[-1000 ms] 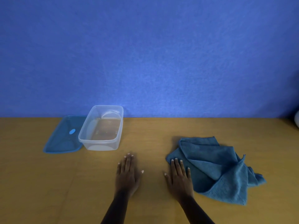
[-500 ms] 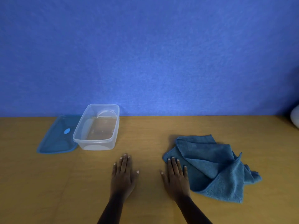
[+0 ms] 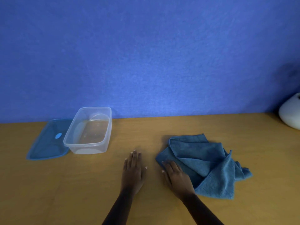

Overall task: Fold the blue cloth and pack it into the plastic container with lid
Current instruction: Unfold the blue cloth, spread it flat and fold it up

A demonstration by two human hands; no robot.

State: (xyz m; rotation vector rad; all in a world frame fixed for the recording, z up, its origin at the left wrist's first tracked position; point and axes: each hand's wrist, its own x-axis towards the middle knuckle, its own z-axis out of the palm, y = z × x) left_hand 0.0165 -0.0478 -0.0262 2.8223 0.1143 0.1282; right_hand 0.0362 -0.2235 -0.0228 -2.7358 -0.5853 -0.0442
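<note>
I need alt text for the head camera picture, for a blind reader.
On a wooden table, a person's left hand lies flat and the right hand touches a crumpled blue cloth. At left, an empty clear container stands beside its blue lid.

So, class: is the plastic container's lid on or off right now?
Off. The blue lid lies flat on the table beside the open, empty container.

Cloth (image 3: 203, 161) plain teal-blue; lid (image 3: 47, 146) translucent blue w/ lighter blue oval spot. Container (image 3: 89, 148) clear. Table (image 3: 81, 184) yellow-brown, wall (image 3: 146, 54) blue, obj (image 3: 290, 112) at right edge white.
</note>
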